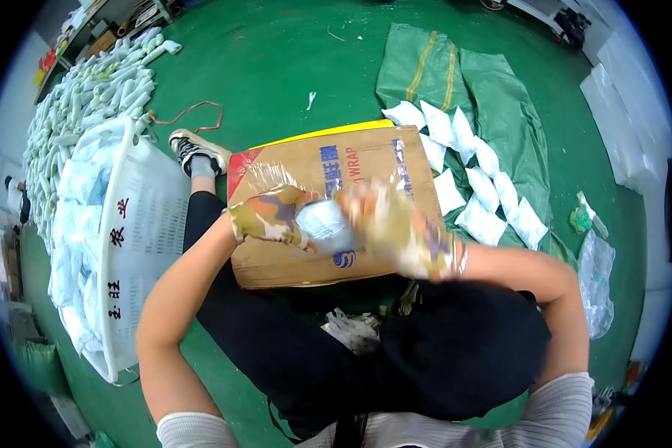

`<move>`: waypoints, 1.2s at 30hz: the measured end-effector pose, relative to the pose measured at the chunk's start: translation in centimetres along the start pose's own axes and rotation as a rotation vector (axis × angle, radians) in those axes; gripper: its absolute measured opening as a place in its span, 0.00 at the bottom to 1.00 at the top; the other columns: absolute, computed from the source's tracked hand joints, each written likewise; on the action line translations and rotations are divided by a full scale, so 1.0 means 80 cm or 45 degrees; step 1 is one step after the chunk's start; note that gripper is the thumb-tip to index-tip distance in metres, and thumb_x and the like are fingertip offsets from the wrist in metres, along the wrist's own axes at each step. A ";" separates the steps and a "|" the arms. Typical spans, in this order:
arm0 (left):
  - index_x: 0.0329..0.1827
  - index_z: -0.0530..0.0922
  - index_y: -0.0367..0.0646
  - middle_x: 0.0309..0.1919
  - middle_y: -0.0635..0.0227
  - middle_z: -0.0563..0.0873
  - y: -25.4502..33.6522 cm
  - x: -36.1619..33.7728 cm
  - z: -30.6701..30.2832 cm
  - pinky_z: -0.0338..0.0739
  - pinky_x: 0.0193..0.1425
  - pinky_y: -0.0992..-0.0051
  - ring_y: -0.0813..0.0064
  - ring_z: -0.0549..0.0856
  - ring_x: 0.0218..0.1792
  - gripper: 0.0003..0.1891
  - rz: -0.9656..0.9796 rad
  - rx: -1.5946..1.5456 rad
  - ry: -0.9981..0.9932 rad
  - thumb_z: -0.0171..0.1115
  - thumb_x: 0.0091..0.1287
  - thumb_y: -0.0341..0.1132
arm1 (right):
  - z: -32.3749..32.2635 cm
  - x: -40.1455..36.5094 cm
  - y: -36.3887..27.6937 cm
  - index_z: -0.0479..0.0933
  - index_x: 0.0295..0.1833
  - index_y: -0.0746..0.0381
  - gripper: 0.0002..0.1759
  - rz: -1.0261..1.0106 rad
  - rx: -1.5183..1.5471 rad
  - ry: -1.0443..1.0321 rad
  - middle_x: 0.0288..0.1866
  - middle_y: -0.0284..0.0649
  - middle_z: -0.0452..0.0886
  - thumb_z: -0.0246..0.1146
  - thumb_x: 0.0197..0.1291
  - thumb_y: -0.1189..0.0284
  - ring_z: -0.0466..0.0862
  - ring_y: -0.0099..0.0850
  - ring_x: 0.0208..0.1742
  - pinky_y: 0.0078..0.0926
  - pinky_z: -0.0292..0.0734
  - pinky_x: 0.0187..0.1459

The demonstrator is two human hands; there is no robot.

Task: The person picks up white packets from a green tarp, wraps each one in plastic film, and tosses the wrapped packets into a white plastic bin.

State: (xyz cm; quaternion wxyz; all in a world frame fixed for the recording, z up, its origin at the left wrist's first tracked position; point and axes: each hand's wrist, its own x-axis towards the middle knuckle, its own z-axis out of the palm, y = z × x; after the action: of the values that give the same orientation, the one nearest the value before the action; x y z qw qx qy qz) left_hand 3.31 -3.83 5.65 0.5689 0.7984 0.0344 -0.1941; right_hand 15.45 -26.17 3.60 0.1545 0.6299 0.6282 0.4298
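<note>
Over a cardboard box [291, 261] set in front of me, a small white plastic packet [327, 225] is held up between my hands. My left hand [270, 216], in a camouflage-patterned glove, grips the packet's left side, fingers closed on it. My right hand [399, 231], gloved alike, is at the packet's right edge and smeared by motion, its fingers indistinct. Clear tape or film shines on the box top, which bears blue and red print.
To the left stands a white plastic basket [145, 216] filled with packets, beside a large pile of pale rolls [89, 97]. White packets [481, 187] lie on a green woven sack [515, 112] at right. Clear plastic [596, 280] lies at far right.
</note>
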 end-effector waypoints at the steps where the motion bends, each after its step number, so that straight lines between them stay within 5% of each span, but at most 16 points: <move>1: 0.48 0.79 0.38 0.33 0.67 0.85 0.016 -0.004 0.001 0.77 0.40 0.76 0.78 0.82 0.37 0.26 -0.226 -0.201 -0.097 0.78 0.46 0.39 | -0.036 0.005 0.003 0.65 0.65 0.67 0.32 0.065 0.929 -0.138 0.64 0.50 0.70 0.62 0.58 0.63 0.69 0.41 0.67 0.43 0.65 0.63; 2: 0.48 0.81 0.40 0.34 0.66 0.86 -0.001 0.006 0.002 0.76 0.41 0.74 0.77 0.82 0.36 0.27 -0.065 0.386 -0.138 0.77 0.49 0.45 | -0.033 -0.002 0.005 0.63 0.67 0.69 0.38 -0.057 1.067 -0.218 0.65 0.53 0.68 0.63 0.55 0.60 0.67 0.47 0.68 0.45 0.62 0.66; 3: 0.48 0.82 0.41 0.36 0.64 0.86 -0.016 0.018 0.000 0.75 0.42 0.71 0.74 0.81 0.34 0.27 -0.614 0.357 -0.407 0.73 0.53 0.53 | -0.027 -0.013 0.007 0.60 0.69 0.71 0.44 -0.172 1.202 -0.305 0.66 0.57 0.66 0.65 0.52 0.56 0.65 0.53 0.69 0.48 0.58 0.68; 7: 0.42 0.84 0.43 0.36 0.59 0.86 -0.029 0.038 0.025 0.75 0.45 0.69 0.73 0.82 0.38 0.24 -0.111 0.275 -0.532 0.66 0.59 0.57 | -0.033 -0.026 0.001 0.60 0.68 0.72 0.47 -0.116 1.397 -0.549 0.60 0.58 0.72 0.68 0.41 0.64 0.77 0.48 0.58 0.41 0.73 0.56; 11: 0.48 0.80 0.42 0.39 0.56 0.84 0.030 0.010 0.032 0.77 0.46 0.63 0.62 0.84 0.44 0.21 -0.120 1.047 0.106 0.60 0.64 0.50 | 0.028 0.021 0.050 0.78 0.47 0.64 0.27 -0.069 2.010 -1.061 0.35 0.48 0.84 0.67 0.41 0.60 0.85 0.44 0.40 0.36 0.81 0.43; 13: 0.57 0.75 0.42 0.44 0.56 0.82 0.053 0.014 0.032 0.78 0.47 0.61 0.57 0.83 0.47 0.26 -0.189 1.028 0.071 0.59 0.64 0.53 | 0.094 0.063 0.074 0.76 0.58 0.63 0.31 -0.174 2.325 -1.614 0.52 0.46 0.83 0.65 0.50 0.57 0.83 0.36 0.52 0.32 0.76 0.54; 14: 0.61 0.72 0.43 0.47 0.57 0.82 0.039 0.025 0.035 0.77 0.48 0.61 0.56 0.83 0.50 0.31 -0.141 1.228 0.168 0.58 0.63 0.58 | 0.167 0.046 0.040 0.74 0.61 0.66 0.33 -0.265 2.715 -0.962 0.61 0.47 0.77 0.64 0.56 0.55 0.77 0.33 0.61 0.30 0.70 0.62; 18: 0.58 0.76 0.41 0.51 0.53 0.83 0.013 0.079 0.023 0.78 0.48 0.64 0.57 0.83 0.50 0.35 -0.325 1.097 0.328 0.59 0.60 0.63 | 0.144 0.091 0.040 0.69 0.66 0.65 0.29 0.353 3.064 -1.325 0.66 0.41 0.73 0.50 0.71 0.54 0.71 0.29 0.66 0.28 0.60 0.70; 20: 0.56 0.77 0.40 0.51 0.52 0.83 0.033 0.081 0.014 0.78 0.48 0.64 0.57 0.83 0.50 0.34 -0.361 0.930 0.258 0.61 0.59 0.62 | 0.182 0.077 0.018 0.67 0.68 0.63 0.35 -0.365 2.196 -0.435 0.65 0.40 0.74 0.45 0.70 0.45 0.72 0.28 0.65 0.27 0.60 0.70; 23: 0.57 0.76 0.36 0.51 0.54 0.83 -0.037 0.081 0.036 0.79 0.50 0.69 0.64 0.84 0.48 0.32 -0.116 0.654 0.219 0.65 0.61 0.55 | 0.149 0.069 0.027 0.64 0.70 0.62 0.39 -0.183 2.739 -1.080 0.66 0.46 0.73 0.42 0.69 0.42 0.74 0.32 0.63 0.27 0.63 0.68; 25: 0.60 0.72 0.33 0.54 0.59 0.82 -0.114 0.079 0.078 0.79 0.53 0.74 0.71 0.84 0.50 0.29 0.108 -1.209 0.105 0.63 0.66 0.49 | 0.095 0.093 0.049 0.62 0.71 0.62 0.29 -0.138 2.297 -1.721 0.70 0.52 0.65 0.39 0.75 0.54 0.75 0.41 0.63 0.29 0.66 0.67; 27: 0.67 0.67 0.38 0.64 0.61 0.74 -0.040 0.059 0.097 0.76 0.61 0.76 0.75 0.77 0.61 0.29 -0.748 -1.136 -0.037 0.59 0.70 0.47 | 0.143 0.019 -0.026 0.64 0.70 0.61 0.30 -0.370 2.309 -0.455 0.69 0.52 0.67 0.45 0.72 0.53 0.72 0.43 0.67 0.31 0.67 0.67; 30: 0.71 0.66 0.44 0.66 0.66 0.73 -0.175 0.029 0.237 0.77 0.59 0.75 0.74 0.78 0.60 0.25 -0.849 -2.662 -0.755 0.55 0.72 0.38 | 0.111 0.007 -0.033 0.57 0.74 0.60 0.31 -0.195 2.370 -0.558 0.75 0.49 0.57 0.50 0.70 0.59 0.62 0.44 0.73 0.33 0.59 0.72; 32: 0.69 0.67 0.42 0.62 0.70 0.77 -0.167 -0.025 0.297 0.77 0.56 0.80 0.77 0.80 0.55 0.22 0.373 -0.561 -0.494 0.52 0.73 0.37 | 0.110 -0.012 -0.046 0.56 0.74 0.60 0.33 -0.196 2.271 -0.484 0.77 0.48 0.54 0.50 0.70 0.57 0.61 0.43 0.74 0.33 0.57 0.73; 35: 0.69 0.67 0.40 0.60 0.65 0.78 -0.066 -0.065 0.345 0.77 0.57 0.77 0.75 0.81 0.55 0.25 -0.435 -1.200 -0.356 0.51 0.73 0.42 | 0.097 -0.077 -0.073 0.58 0.73 0.61 0.33 -0.358 3.218 -0.287 0.79 0.43 0.50 0.50 0.69 0.55 0.59 0.35 0.76 0.33 0.57 0.73; 36: 0.69 0.66 0.40 0.59 0.64 0.78 -0.045 -0.063 0.344 0.77 0.57 0.76 0.74 0.81 0.54 0.26 -0.481 -1.186 -0.237 0.51 0.73 0.44 | 0.047 -0.072 -0.041 0.57 0.73 0.60 0.34 -0.049 3.100 -0.824 0.77 0.44 0.55 0.51 0.68 0.53 0.60 0.34 0.75 0.31 0.58 0.72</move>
State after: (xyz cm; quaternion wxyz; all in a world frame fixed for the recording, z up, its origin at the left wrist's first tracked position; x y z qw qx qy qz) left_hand -9.81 -27.11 -3.44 0.8200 0.4194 0.2104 -0.3279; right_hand 16.98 -29.61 -3.02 -0.3722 0.4309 0.5591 -0.6026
